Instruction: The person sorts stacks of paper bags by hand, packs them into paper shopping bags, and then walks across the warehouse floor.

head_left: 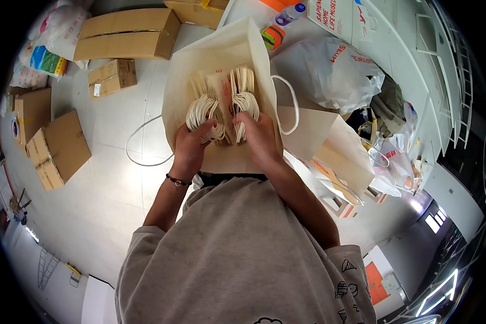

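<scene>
A large cream paper bag (229, 46) stands wide open in front of me, with a white rope handle on each side. Inside it are two stacks of folded paper bags, each with a bunch of white rope handles. My left hand (191, 143) is closed round the left bunch of handles (202, 110), thumb on top. My right hand (259, 137) grips the right bunch of handles (245, 105) the same way. The fingers under both bunches are partly hidden. A flat piece with red print (221, 89) shows between the stacks.
Cardboard boxes (127, 33) lie on the floor at the left and upper left. To the right are another paper bag (337, 146), a full plastic bag (329, 73) and more bags. A bottle (290, 14) lies beyond the open bag.
</scene>
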Action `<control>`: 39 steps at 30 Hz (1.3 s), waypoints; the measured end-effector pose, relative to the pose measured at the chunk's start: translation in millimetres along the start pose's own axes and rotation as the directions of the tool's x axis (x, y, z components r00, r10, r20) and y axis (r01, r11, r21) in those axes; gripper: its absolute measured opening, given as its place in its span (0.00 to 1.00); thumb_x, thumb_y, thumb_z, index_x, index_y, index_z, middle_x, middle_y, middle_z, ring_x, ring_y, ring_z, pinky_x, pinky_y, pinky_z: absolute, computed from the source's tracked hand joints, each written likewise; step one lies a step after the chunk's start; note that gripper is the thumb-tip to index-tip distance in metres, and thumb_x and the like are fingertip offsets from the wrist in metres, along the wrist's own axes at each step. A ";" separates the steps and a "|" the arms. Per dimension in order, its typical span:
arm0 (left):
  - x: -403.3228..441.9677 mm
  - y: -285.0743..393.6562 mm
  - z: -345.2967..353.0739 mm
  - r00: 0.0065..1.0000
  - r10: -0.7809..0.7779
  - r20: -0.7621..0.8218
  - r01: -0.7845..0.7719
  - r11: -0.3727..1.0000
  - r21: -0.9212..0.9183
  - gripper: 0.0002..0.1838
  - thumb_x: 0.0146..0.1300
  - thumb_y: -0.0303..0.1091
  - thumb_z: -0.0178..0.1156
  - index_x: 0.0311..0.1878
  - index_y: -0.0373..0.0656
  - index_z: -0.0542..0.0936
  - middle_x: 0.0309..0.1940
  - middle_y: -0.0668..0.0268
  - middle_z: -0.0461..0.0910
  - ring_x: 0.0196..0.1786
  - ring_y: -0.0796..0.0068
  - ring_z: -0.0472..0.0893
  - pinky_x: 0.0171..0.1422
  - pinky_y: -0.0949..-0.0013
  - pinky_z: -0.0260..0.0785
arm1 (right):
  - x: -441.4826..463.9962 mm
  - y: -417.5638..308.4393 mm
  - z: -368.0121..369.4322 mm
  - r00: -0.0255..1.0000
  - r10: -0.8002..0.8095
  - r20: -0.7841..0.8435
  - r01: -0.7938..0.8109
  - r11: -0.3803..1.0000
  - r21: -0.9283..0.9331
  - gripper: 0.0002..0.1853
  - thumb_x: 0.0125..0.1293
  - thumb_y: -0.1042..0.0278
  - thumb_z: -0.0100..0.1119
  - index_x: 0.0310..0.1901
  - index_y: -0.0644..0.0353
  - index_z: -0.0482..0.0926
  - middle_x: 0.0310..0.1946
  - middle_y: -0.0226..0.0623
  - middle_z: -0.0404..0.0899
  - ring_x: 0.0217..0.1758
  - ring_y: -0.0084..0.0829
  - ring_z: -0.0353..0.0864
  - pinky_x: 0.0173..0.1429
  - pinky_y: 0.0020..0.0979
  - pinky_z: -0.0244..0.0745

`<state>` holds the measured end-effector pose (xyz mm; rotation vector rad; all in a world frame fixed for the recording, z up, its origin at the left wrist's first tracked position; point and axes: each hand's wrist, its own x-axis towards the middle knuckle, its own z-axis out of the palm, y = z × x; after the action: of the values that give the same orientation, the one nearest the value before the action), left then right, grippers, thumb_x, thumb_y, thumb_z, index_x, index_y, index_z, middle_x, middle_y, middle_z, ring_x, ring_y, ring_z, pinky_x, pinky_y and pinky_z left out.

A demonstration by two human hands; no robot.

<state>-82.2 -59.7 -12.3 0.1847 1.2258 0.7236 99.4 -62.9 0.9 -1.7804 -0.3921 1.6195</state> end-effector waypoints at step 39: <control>9.3 -5.2 -6.7 0.994 -0.094 -0.058 0.081 0.976 -0.204 0.09 0.75 0.33 0.59 0.52 0.42 0.83 0.45 0.68 0.85 0.50 0.72 0.83 0.58 0.61 0.74 | -14.3 -30.2 -6.3 0.978 0.050 -0.204 -0.067 0.995 -0.076 0.16 0.61 0.53 0.59 0.26 0.58 0.81 0.23 0.26 0.75 0.25 0.20 0.66 0.34 0.28 0.60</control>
<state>-84.7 -59.8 -24.7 -0.0610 1.2088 0.7767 109.6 -52.1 31.5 -2.0147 -0.3186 1.4626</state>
